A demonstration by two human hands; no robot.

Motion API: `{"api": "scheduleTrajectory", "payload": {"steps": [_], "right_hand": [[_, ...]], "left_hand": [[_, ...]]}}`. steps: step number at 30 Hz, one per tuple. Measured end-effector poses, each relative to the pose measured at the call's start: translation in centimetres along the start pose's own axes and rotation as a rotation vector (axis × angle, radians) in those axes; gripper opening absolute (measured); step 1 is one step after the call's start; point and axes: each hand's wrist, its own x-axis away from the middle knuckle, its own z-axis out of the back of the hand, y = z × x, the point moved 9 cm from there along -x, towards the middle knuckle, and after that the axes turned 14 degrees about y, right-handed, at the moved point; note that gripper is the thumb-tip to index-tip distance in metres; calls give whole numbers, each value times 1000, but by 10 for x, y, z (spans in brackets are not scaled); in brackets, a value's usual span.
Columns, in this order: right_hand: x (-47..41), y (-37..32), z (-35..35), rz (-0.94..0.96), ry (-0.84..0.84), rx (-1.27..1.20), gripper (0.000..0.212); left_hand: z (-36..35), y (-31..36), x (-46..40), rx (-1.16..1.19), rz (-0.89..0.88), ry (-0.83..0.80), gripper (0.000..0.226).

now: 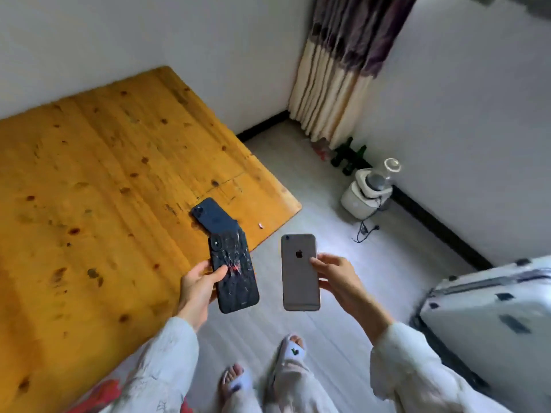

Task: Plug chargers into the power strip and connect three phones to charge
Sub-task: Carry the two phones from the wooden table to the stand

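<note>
My left hand [198, 286] grips a black phone with a cracked back [234, 271] by its left edge, over the table's near right edge. My right hand [337, 277] holds a grey phone [299, 272] back side up, above the floor to the right of the table. A third, dark blue phone [213, 216] lies back up on the wooden table [104, 189], partly under the top end of the cracked phone. No charger or power strip is in view.
A small white scrap [261, 225] lies near the table's right corner. On the floor by the right wall stand a white appliance [365, 192] with a trailing cord, and dark green bottles [348, 156]. A grey suitcase [492, 317] is at the right.
</note>
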Motion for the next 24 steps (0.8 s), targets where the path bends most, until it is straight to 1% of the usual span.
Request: {"api": "scheduleTrajectory", "payload": {"steps": [5, 8, 9, 10, 11, 15, 18, 21, 24], "right_hand": [[26, 23, 166, 26, 254, -212, 15], [52, 42, 273, 61, 408, -335, 18], [66, 55, 321, 74, 482, -383, 17], [76, 63, 356, 87, 530, -414, 17], [81, 68, 377, 85, 554, -426, 16], [137, 120, 529, 104, 776, -522, 18], [193, 168, 627, 98, 951, -582, 20], [253, 220, 706, 74, 1123, -654, 20], [311, 273, 770, 50, 1311, -742, 17]], "left_hand": [[-138, -5, 78, -180, -92, -304, 25], [-226, -22, 148, -294, -146, -491, 27], [-264, -38, 182, -337, -169, -568, 27], [-292, -49, 209, -368, -188, -620, 26], [-309, -54, 226, -383, -202, -649, 27], [-419, -127, 356, -482, -236, -887, 29], [-482, -188, 461, -556, -247, -1062, 29], [-526, -253, 559, -646, -234, -1226, 25], [-559, -316, 653, -724, -215, -1398, 24]]}}
